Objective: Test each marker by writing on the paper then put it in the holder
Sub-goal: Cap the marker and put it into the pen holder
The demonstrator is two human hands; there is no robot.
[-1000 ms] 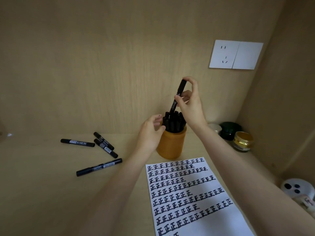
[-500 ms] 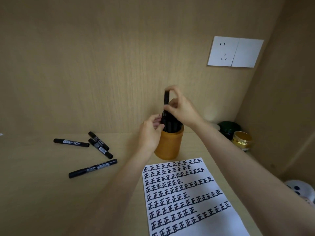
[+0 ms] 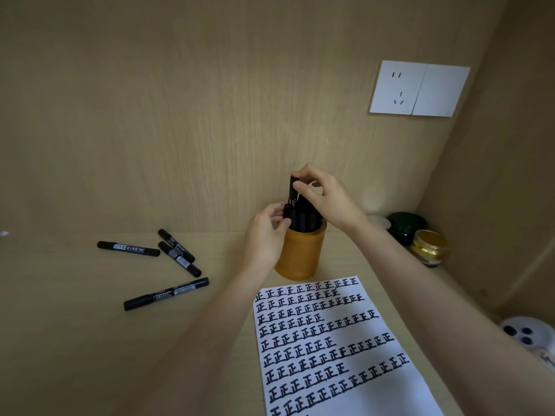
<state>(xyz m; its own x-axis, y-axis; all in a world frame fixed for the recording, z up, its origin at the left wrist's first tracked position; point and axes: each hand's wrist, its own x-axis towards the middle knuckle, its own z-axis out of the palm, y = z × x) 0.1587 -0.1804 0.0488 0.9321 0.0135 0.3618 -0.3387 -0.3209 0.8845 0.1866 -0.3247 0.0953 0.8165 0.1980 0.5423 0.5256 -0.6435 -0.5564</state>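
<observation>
Two-handed: pinched the marker by its top with right hand, gripped the holder at its rim with left hand.

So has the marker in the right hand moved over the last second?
Yes. The marker pinched by the right hand has gone down, deeper into the orange holder, and now stands more upright.

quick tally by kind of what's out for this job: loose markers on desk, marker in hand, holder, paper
markers lying on desk: 4
marker held in right hand: 1
holder: 1 (markers inside too bunched to count)
paper sheet: 1
total: 7
</observation>
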